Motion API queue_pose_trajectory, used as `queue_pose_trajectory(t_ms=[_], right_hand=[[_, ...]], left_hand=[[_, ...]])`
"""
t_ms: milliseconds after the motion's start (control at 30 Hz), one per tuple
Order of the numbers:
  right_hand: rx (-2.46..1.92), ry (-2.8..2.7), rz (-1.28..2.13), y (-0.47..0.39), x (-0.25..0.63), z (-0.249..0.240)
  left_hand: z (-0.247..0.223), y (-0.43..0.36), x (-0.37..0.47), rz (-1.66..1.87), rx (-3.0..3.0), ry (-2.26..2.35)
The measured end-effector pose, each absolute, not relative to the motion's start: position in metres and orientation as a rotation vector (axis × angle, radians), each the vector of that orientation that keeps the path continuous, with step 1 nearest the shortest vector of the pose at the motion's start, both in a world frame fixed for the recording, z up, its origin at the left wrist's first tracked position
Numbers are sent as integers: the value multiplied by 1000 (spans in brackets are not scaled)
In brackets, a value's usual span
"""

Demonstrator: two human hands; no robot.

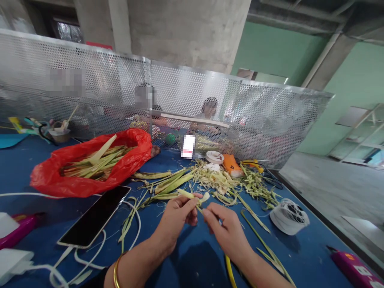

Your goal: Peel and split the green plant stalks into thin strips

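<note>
A small pale yellow-green plant piece (pixel 205 197) with a whitish curled tip is held up near the middle of the view. My left hand (pixel 180 210) pinches it between thumb and fingers, from the left. From the right, my right hand (pixel 222 224) closes thumb and forefinger on the thin lower end of the same piece. The two hands are close together, just above the blue table (pixel 192 260). Behind them lie long green leaf strips (pixel 177 182) and a heap of pale shredded plant scraps (pixel 214 180).
A red bag (pixel 90 186) of plant strips and a black phone (pixel 96 218) with white cables lie left. A white cord spool (pixel 289 217) stands right, a magenta tool (pixel 355 266) nearer. People sit behind the perforated metal screen (pixel 186 86).
</note>
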State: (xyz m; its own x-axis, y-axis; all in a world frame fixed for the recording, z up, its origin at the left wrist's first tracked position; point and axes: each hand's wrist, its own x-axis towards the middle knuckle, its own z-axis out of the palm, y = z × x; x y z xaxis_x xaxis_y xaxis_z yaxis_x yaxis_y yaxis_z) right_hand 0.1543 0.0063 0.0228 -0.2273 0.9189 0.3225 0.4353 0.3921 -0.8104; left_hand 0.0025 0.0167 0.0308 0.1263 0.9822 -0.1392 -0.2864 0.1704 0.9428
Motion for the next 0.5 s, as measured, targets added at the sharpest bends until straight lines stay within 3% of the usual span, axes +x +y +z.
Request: queue_pose_trajectory(t_ms=[200, 500], right_hand=[[-1120, -1242, 1314, 20, 151, 20], [-1144, -1310, 1063, 15, 149, 24]], left_hand=[[30, 18, 5, 1003, 1078, 974], [30, 17, 6, 957, 1173, 1099]])
